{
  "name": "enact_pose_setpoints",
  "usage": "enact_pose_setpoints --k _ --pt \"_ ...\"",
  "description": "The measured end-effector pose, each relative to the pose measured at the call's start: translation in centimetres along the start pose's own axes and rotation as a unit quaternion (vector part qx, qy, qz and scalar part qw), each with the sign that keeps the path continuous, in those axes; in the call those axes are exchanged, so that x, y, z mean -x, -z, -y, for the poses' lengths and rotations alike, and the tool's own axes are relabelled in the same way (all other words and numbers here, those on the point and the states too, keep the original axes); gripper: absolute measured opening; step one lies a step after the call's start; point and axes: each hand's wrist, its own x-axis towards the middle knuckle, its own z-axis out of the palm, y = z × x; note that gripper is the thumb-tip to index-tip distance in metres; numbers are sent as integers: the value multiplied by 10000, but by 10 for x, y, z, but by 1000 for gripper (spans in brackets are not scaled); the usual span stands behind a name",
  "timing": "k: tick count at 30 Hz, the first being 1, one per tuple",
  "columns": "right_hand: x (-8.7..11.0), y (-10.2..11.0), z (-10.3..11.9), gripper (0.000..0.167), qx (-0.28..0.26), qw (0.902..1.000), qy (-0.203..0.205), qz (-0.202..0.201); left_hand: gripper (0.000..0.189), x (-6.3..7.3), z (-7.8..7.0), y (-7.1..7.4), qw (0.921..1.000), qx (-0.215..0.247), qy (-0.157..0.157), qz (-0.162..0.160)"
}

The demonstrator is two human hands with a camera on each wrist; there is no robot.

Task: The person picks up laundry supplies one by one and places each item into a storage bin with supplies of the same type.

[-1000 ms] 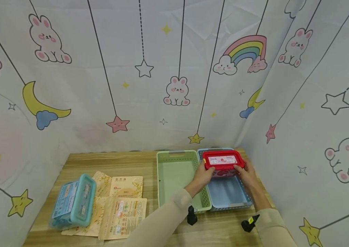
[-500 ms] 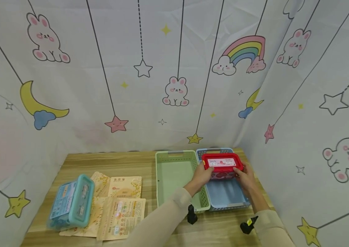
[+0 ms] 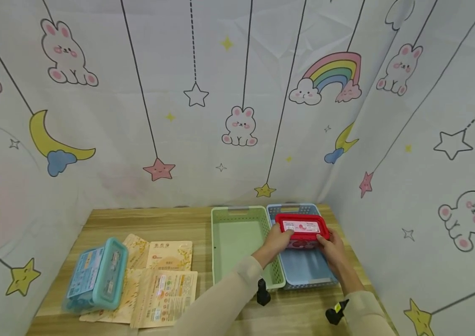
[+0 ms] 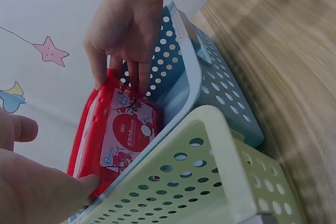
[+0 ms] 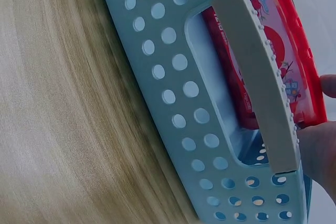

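Note:
A red lidded plastic box (image 3: 301, 227) with a pink and white label is inside the far half of the blue basket (image 3: 310, 272). My left hand (image 3: 277, 240) grips its left end, thumb on the lid's near edge. At the opposite end, my right hand (image 3: 333, 249) holds it the same way, with its fingers reaching down into the basket in the left wrist view. There the box (image 4: 131, 129) sits tilted, partly below the blue rim. Through the basket's handle opening, the right wrist view shows the box's printed side (image 5: 273, 45).
A green basket (image 3: 237, 242) stands against the blue one's left side. Farther left, a teal lidded box (image 3: 96, 275) leans on several flat beige pouches (image 3: 163, 298) on the wooden table (image 3: 203, 322). A patterned white curtain (image 3: 199, 135) closes off the back and sides.
Both hands have brought the red box slightly lower and nearer to me within the blue basket. Their grip is the same, and the other things have kept their places.

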Motion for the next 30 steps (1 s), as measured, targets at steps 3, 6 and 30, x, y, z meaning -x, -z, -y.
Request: enact_pose_setpoints --k 3,6,30 --pt "1 0 0 64 63 10000 60 -1 46 0 -2 1 9999 -82 118 48" --pt "1 1 -1 63 130 9999 65 24 47 1 -3 2 9993 -153 308 118" --pt "1 0 -3 62 138 9995 263 48 47 3 2 4 9992 119 172 337"
